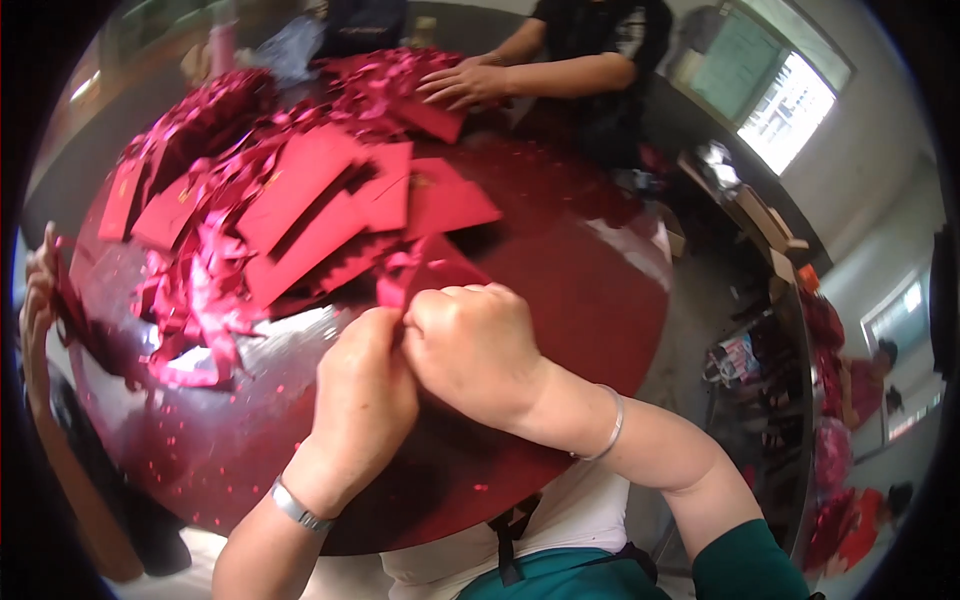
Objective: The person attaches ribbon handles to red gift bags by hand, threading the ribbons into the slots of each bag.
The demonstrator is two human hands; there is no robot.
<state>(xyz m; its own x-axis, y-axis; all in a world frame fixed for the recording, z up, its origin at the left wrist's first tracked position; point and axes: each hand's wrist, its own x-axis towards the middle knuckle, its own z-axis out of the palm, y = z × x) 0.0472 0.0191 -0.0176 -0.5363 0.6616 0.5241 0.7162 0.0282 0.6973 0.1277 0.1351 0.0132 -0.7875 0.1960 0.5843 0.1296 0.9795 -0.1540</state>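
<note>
My left hand (362, 405) and my right hand (470, 345) meet at the near middle of the round table. Both are closed, their fingers pinched together on a shiny red ribbon (395, 280). The ribbon stands out just beyond my knuckles, against a red card-like piece (440, 262); my fists hide where the two join. Past them lies a pile of flat red envelope-like pieces (305, 180), overlapping one another. Loose pink-red ribbons (205, 290) trail in a tangle along the pile's left side.
The dark red glossy table (560, 290) is dotted with small red scraps. Across it, a co-worker's hands (465, 82) rest on more red pieces. Another person's hand (40, 285) holds a ribbon at the left edge. On the right stands a long table (800, 400) with red goods and people beside it.
</note>
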